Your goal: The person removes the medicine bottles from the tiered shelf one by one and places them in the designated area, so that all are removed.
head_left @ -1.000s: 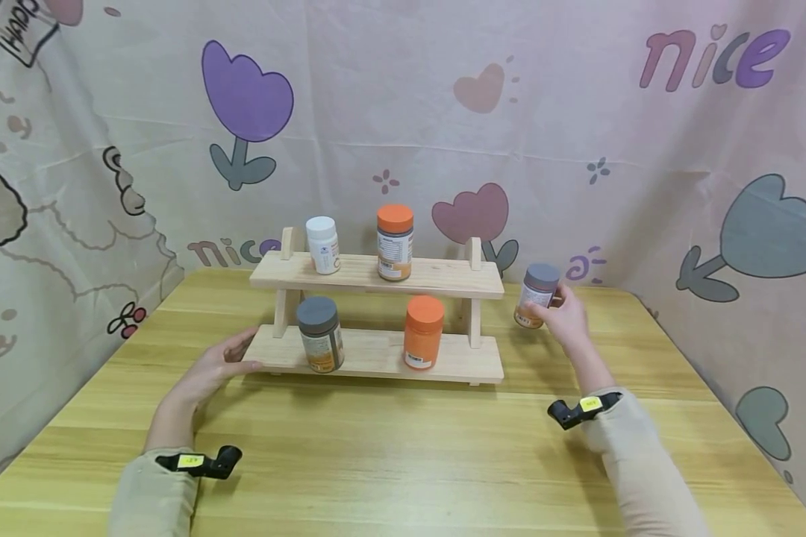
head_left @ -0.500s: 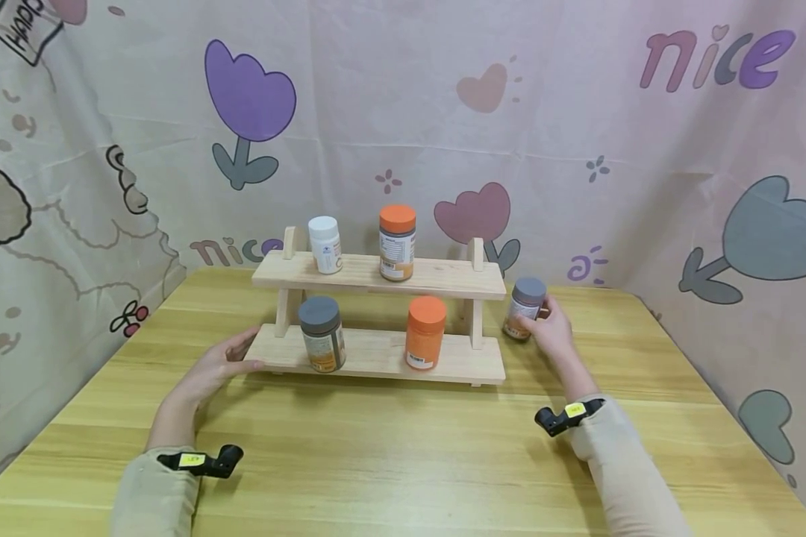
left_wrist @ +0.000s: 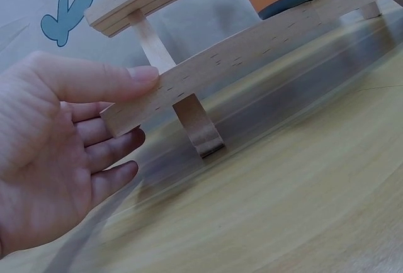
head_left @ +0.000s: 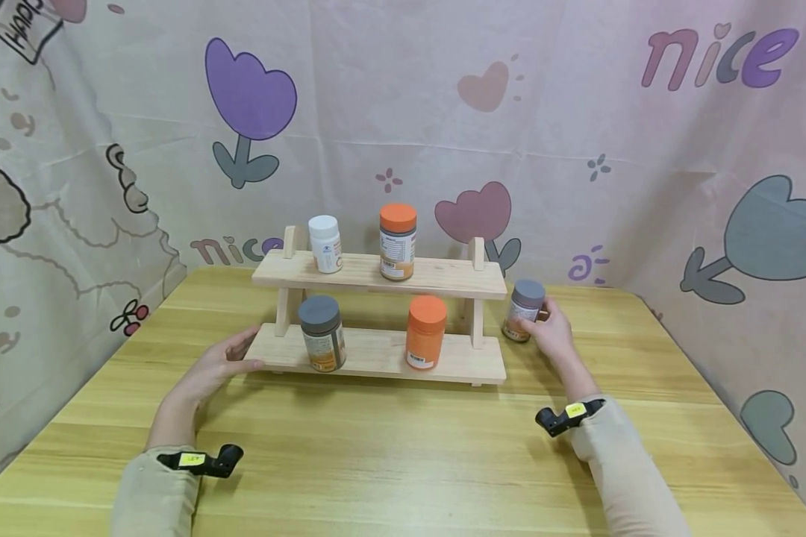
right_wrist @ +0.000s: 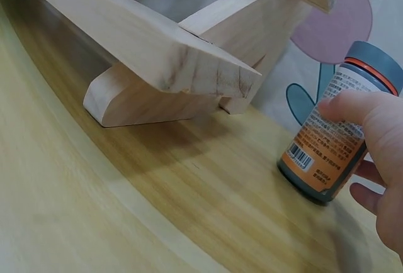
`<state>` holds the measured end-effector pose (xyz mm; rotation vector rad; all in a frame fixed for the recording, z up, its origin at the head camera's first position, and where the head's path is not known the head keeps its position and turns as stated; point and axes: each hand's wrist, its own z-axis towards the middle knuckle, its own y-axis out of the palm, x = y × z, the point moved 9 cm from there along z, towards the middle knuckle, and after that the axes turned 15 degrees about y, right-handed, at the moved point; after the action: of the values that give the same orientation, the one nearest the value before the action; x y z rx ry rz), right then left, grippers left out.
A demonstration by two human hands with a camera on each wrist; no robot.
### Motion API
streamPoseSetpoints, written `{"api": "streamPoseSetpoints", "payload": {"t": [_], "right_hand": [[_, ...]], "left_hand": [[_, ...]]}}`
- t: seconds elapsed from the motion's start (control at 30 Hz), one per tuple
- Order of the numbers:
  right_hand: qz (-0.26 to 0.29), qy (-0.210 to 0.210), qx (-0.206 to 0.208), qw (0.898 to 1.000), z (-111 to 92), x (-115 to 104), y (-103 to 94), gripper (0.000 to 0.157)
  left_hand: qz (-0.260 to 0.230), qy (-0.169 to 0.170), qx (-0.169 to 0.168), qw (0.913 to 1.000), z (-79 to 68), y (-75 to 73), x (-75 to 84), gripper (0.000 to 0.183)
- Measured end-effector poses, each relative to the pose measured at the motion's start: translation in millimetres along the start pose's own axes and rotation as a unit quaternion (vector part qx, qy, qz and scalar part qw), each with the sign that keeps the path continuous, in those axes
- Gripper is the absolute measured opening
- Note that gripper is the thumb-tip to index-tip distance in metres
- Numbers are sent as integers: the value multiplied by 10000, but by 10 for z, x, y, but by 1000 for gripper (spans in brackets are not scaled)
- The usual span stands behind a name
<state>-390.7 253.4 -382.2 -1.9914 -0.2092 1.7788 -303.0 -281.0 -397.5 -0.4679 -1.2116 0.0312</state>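
Note:
My left hand (head_left: 211, 371) grips the left end of the lower board of a two-tier wooden shelf (head_left: 369, 379); in the left wrist view its thumb (left_wrist: 129, 81) lies on the board's front edge, with fingers beneath. Beside the shelf's right end, my right hand (head_left: 549, 332) holds a grey-lidded supplement jar (head_left: 525, 302) with an orange and white label. In the right wrist view the thumb presses on that jar's label (right_wrist: 330, 128), and its base is close over the table. On the lower board stand a grey-lidded jar (head_left: 322, 335) and an orange jar (head_left: 425, 334).
The upper board carries a white bottle (head_left: 325, 246) and an orange-lidded jar (head_left: 398, 245). The shelf stands on a wooden table (head_left: 389, 462). A printed cloth (head_left: 376, 89) hangs behind and along both sides. Each wrist wears a black camera band.
My right hand has brought its jar left and a little lower, nearer the shelf's right end, and has hardly moved in the last half second. The left hand keeps its place.

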Motion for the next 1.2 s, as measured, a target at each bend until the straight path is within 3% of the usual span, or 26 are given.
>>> {"api": "streamPoseSetpoints", "payload": {"t": [0.4, 0.7, 1.2], "right_hand": [[-49, -19, -109, 9999, -14, 42, 16, 65], [222, -87, -243, 9994, -43, 48, -34, 64], [119, -214, -143, 9996, -168, -224, -412, 60]], "left_hand": [[-47, 56, -3, 10000, -1, 9, -13, 80], [-49, 15, -3, 10000, -2, -1, -19, 80], [-99, 6, -43, 9999, 19, -5, -27, 80]]}}
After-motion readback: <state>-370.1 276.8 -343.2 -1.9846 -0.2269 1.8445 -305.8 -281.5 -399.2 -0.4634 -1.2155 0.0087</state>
